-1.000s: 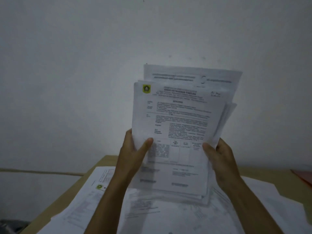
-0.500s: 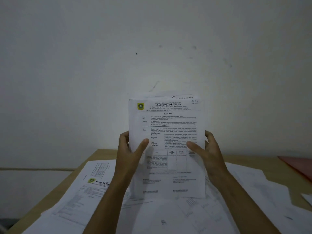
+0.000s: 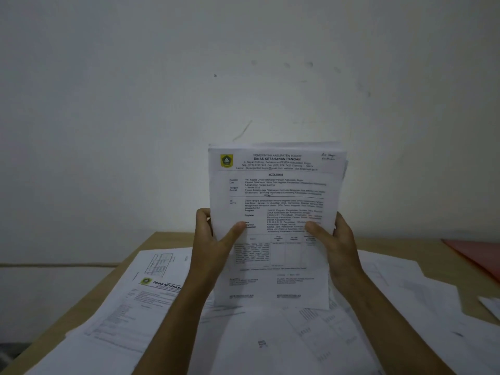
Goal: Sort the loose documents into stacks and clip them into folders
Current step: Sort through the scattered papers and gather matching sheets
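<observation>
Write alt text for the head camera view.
Two hands, left hand and right hand, hold a stack of printed papers upright above a wooden table strewn with loose papers. A red folder lies at the right edge.

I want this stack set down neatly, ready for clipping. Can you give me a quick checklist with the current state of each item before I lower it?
1. Left hand grips stack: ok.
2. Right hand grips the other edge: ok.
3. Stack edges squared: not ok, back sheets peek out at top and right.
4. Free landing spot on table: not ok, loose papers cover it below the stack.
5. Folder in view: ok, at right edge.
6. Clip at hand: cannot tell, none visible.
</observation>
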